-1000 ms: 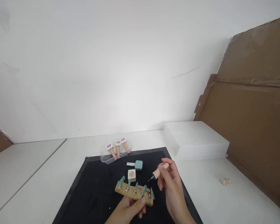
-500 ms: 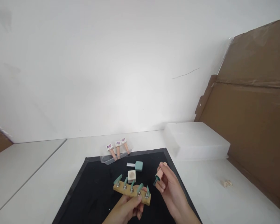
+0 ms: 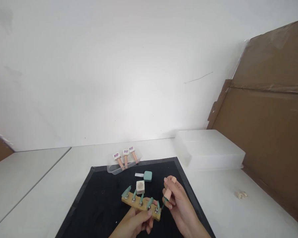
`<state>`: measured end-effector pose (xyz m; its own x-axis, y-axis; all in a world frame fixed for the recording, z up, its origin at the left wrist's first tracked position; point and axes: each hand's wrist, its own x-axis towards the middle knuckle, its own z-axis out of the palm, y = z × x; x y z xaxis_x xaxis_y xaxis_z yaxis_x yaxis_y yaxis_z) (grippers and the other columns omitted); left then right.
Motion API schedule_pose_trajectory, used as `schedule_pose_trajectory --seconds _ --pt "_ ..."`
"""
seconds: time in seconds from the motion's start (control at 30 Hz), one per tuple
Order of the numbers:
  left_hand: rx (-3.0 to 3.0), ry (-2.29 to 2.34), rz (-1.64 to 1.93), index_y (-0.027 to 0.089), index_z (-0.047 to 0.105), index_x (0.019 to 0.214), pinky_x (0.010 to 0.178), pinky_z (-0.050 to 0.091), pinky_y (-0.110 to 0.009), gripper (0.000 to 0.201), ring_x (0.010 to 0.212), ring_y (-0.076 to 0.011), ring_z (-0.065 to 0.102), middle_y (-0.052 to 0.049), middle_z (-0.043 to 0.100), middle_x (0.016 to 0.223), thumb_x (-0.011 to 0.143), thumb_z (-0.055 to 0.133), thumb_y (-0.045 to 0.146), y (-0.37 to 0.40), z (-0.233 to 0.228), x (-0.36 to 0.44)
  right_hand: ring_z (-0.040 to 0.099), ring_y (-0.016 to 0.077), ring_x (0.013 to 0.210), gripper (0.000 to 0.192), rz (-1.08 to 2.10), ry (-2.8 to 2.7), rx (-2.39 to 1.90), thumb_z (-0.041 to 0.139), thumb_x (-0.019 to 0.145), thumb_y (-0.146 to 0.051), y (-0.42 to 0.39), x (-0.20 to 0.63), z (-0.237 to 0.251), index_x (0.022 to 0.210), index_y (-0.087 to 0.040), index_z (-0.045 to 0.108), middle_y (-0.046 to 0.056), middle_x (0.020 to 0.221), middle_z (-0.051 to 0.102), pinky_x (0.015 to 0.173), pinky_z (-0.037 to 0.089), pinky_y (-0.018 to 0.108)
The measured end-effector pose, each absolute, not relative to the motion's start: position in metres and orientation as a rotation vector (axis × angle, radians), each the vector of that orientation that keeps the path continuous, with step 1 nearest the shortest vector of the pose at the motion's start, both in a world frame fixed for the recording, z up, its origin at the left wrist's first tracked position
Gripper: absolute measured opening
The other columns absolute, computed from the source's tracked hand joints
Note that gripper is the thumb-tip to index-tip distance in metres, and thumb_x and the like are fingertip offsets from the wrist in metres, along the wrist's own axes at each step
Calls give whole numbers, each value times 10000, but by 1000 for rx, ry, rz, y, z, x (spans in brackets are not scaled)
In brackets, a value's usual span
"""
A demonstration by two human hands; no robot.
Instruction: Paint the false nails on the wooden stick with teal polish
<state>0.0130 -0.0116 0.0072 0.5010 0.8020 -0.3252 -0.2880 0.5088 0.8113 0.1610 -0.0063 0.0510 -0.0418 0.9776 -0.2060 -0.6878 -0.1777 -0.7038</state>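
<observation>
My left hand [image 3: 138, 220] grips the yellowish nail display stand [image 3: 137, 204] from below, thumb on its near edge. Along the stand rise several green false nails [image 3: 126, 191] on small metal mounts. In my right hand [image 3: 176, 205] is a nail polish brush [image 3: 168, 193] with a peach cap handle, pinched between thumb and fingers. Its dark bristle end points down and left, close to the stand's right end; whether it touches the last nail I cannot tell. Just behind the stand sits a square white bottle [image 3: 140, 187]. A green square-ended bottle [image 3: 147, 176] with a silvery stem lies beyond it.
A clear tray [image 3: 115, 170] at the back holds three peach-handled bottles [image 3: 125, 158]. A translucent plastic box [image 3: 211, 148] stands at the right, by a cardboard sheet [image 3: 268, 125]. Small pale pieces [image 3: 241, 194] lie on the white table. A black mat [image 3: 96, 195] lies under my hands.
My right hand has turned and brought the brush tip down and left, nearer the stand's right end. The stand in my left hand has shifted very slightly.
</observation>
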Motion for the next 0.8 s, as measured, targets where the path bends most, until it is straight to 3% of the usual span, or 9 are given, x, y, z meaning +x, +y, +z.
schedule_pose_trajectory --seconds 0.47,0.8 --pt "760 784 734 145 598 890 505 327 -232 458 456 -80 444 31 541 489 552 729 424 -14 11 15 153 70 428 260 1674 -548 -820 654 725 -284 -8 162 52 633 -199 427 -101 456 242 398 159 198" --pt "742 804 734 135 604 878 514 338 -240 463 461 -83 455 24 555 492 535 742 414 -15 12 14 175 61 414 225 1661 -573 -828 658 716 -246 -7 163 55 653 -198 448 -95 437 331 397 170 194"
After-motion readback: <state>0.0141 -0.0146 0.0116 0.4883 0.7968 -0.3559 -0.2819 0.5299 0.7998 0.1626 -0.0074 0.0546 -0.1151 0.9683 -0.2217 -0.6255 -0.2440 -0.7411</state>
